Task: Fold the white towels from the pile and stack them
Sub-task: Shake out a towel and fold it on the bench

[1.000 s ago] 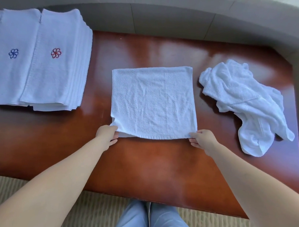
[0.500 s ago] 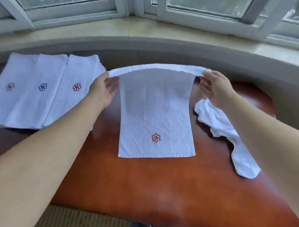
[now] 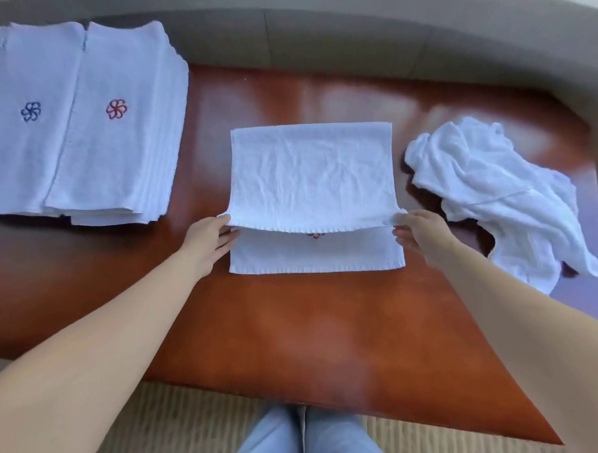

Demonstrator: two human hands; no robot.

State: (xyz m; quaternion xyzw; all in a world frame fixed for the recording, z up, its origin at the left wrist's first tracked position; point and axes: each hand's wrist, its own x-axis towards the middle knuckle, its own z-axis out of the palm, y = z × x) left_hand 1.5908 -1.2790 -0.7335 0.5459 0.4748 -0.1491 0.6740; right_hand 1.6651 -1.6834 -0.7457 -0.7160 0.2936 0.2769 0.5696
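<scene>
A white towel (image 3: pixel 310 171) lies on the middle of the reddish-brown table (image 3: pixel 295 329). Its top layer is folded toward me and its hem hangs a little above the lower layer, where a bit of red embroidery peeks out. My left hand (image 3: pixel 209 242) pinches the left corner of that hem. My right hand (image 3: pixel 419 233) pinches the right corner. A crumpled pile of white towels (image 3: pixel 494 190) lies to the right. Stacks of folded towels (image 3: pixel 115 131) with a red and a blue flower mark sit at the far left.
A grey curved ledge (image 3: pixel 419 26) runs along the table's far side and right side. Woven flooring (image 3: pixel 183 426) and my legs in light blue trousers (image 3: pixel 307 438) show below the table's near edge.
Half a second ago both hands held the towel's far edge up high at the back. They have drawn it toward me, folding the towel over itself. The view tilted back down.
</scene>
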